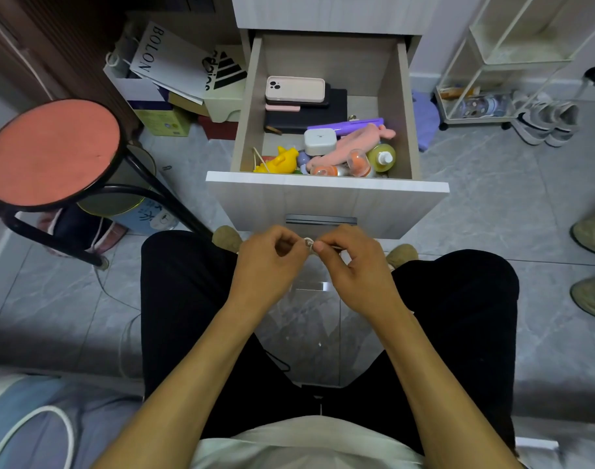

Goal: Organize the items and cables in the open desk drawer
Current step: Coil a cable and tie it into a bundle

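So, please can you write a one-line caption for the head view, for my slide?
Both hands, left hand and right hand, pinch a small white cable before the open drawer.

Drawer [326,198] pale wood grain. Phone [294,89] pink, toy [282,160] yellow, pouch [345,124] purple, case [320,141] white. Stool [52,150] seat salmon w/ black frame. Floor [492,211] grey marbled. Trousers [184,299] black.

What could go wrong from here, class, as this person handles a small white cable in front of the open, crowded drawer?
1. Both hands, left hand and right hand, pinch the small white cable over the floor; it could slip and drop.
2. The front of the drawer is crowded: putting the cable in might knock the upright green bottle.
3. The pink phone tops a stack that may slide.
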A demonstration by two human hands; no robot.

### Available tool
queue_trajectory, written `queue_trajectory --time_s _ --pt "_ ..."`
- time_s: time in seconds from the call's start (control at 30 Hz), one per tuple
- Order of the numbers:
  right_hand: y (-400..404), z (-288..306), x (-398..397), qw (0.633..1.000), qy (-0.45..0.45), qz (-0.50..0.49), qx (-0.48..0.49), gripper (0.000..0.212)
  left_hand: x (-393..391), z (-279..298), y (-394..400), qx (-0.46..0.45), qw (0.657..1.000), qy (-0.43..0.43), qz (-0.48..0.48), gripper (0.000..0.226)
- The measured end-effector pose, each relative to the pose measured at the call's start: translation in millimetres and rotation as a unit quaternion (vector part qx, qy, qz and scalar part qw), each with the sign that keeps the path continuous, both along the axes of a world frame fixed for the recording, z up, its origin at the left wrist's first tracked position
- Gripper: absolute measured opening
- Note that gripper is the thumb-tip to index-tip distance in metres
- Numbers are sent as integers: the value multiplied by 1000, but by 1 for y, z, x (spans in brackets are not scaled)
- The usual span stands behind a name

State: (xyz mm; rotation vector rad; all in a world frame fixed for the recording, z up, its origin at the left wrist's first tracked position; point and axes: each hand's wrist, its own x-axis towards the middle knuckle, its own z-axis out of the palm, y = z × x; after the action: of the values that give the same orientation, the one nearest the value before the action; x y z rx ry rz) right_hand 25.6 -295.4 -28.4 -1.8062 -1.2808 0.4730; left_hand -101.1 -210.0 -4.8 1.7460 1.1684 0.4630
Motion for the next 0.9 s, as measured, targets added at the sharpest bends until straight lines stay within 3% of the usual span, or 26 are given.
queue_trajectory --time_s 0.2,0.33,0.4,0.6,0.77,0.9 --pt "-2 3 5 1000 -20 11 0 14 0 -2 3 50 997 -46 -44 10" --pt "-4 4 11 999 -38 33 -6 14 6 2 5 -112 986 -123 -2 14" --pt "-7 3 14 998 -43 42 -5 14 8 2 4 -143 981 -128 7 10" --pt "-12 3 19 999 -6 45 -23 7 4 -3 5 -87 991 -103 -18 18" --pt "-8 5 16 997 -63 40 -38 11 7 -5 1 -32 996 -80 8 12" --pt "-6 7 13 996 42 -13 -75 13 8 -6 -2 63 994 -86 -24 10"
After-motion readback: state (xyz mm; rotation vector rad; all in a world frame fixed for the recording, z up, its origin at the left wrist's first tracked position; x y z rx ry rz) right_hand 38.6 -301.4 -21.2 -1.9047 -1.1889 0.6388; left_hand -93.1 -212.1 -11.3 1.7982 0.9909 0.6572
